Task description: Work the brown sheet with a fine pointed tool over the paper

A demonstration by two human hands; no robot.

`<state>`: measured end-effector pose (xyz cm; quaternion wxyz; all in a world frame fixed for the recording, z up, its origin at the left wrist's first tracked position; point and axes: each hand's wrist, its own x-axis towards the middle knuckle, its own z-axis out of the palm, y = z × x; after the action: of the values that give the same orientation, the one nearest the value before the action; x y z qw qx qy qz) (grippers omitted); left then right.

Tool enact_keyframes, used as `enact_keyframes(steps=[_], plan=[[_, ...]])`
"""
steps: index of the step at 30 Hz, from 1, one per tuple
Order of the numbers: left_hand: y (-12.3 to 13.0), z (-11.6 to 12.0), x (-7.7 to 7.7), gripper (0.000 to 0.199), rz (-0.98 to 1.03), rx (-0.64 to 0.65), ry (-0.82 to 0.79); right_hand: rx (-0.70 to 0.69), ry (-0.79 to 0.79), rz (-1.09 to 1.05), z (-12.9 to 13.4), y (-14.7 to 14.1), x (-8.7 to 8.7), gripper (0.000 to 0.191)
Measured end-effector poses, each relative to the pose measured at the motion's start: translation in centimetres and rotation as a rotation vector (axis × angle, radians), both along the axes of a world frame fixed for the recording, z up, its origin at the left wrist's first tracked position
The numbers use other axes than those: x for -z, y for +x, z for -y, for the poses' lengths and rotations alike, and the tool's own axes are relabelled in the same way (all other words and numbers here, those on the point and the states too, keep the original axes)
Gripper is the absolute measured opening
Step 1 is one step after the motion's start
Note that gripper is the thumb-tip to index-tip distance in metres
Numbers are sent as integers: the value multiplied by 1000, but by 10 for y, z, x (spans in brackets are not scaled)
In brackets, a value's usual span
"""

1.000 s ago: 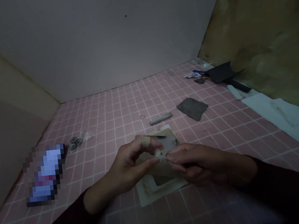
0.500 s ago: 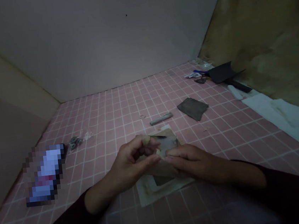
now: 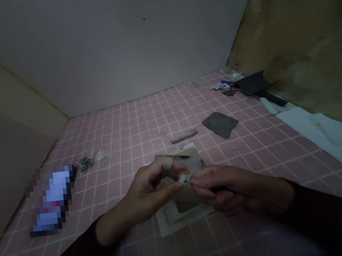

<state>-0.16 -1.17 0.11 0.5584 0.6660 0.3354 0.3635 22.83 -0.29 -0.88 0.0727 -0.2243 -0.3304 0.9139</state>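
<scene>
Person's got a small pale ring (image 3: 182,178) pinched between thumb and forefinger of the left hand (image 3: 147,191), right over some stained sheets (image 3: 169,224). The right hand (image 3: 225,181) is pinching a thin pale sliver (image 3: 189,180), fingers curled in behind it. Ring sits just left of the right fingertips, and the sliver's long axis slants up-left toward it; left hand is the nearer one, since it's actually touching the ring. Too dim to tell if the sliver touches too.

Count, near to far: two hands, one ring held, one sliver, one phone-like blurred slab (image 3: 54,197) off left, one little bag of dark rings (image 3: 86,163) (can't count those), one grey stick (image 3: 184,136), one loose pale ring (image 3: 160,133) beside it, one dark grey sheet (image 3: 220,125), one black curved piece (image 3: 252,83) way back right.
</scene>
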Motion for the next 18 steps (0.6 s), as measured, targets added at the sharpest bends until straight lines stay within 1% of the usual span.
enact_keyframes(steps=[2,4,5,6,9,10,11,12,13,14,15,16,17,18], plan=[[1,2,-2,17,8,-16,-17,33,88,47,3,-2,-1,34],[2,3,-3,18,15,-22,-29,56,249,87,5,-5,0,37],[2,3,-3,18,17,-24,-34,70,383,108,6,-6,1,39],[2,3,-2,18,14,-26,-41,94,555,138,6,-6,2,40],[3,1,3,17,-9,-48,-63,196,1119,287,9,-8,9,36],[3,0,4,18,-21,-64,-69,220,1255,338,10,-8,11,32],[4,0,6,19,-31,-84,-75,235,1348,381,11,-9,12,28],[5,-1,7,21,-41,-104,-81,242,1396,409,13,-9,13,26],[5,-1,8,22,-50,-119,-86,248,1407,415,14,-10,13,25],[6,-2,9,23,-59,-128,-88,252,1381,409,14,-10,12,26],[6,-2,9,24,-66,-128,-88,253,1315,389,14,-11,11,28],[5,-2,8,24,-73,-120,-85,244,1202,357,13,-10,9,31],[5,-2,8,23,-75,-108,-75,219,1040,310,12,-10,7,35],[4,-2,7,23,-75,-91,-58,188,843,260,10,-9,5,37]])
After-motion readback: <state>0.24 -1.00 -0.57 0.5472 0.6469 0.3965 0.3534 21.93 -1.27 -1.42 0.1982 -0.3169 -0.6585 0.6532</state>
